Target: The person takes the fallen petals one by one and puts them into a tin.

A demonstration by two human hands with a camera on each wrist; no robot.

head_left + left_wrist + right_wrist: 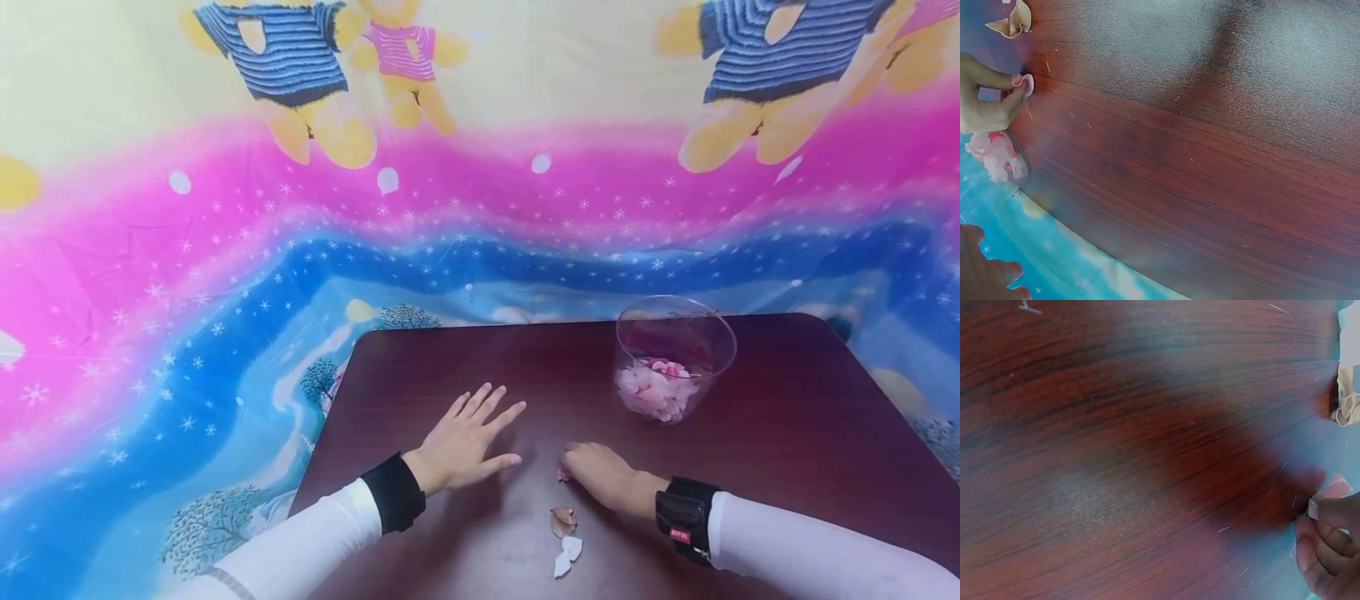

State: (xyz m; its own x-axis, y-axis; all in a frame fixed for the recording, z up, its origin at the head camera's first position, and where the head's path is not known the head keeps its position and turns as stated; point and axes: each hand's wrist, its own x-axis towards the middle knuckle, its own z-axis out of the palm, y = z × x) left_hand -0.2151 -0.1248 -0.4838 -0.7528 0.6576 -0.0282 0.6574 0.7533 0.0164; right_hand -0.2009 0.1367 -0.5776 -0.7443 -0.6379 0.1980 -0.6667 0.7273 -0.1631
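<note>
On the dark wood tabletop [787, 400], near its front edge, right hand [603, 477] has fingers [1329, 515] curled, pinching a small pink petal [1027, 84] between thumb and fingertip, right at the surface. Left hand [465, 442] lies flat, fingers spread and straight, holding nothing, just beside the right.

Petal judged very light, thin, soft, likely to crease or tear; best taken by its edge with a gentle fingertip pinch, or slid off the wood first since it lies flat. Could stick to skin on release.

Clear plastic cup [675, 354] stands behind the right hand, apart from it, with a heap of pink petals [656, 390] in its bottom. Loose scraps near the wrist: one brownish curled piece [563, 521], one white piece [567, 554].

Hard to tell: the petal is mostly hidden by the knuckles in the head view, blurred in the right wrist view. Whether it has lifted off the tabletop, cannot tell. Left wrist view shows only a cut-off sliver of the cup.
</note>
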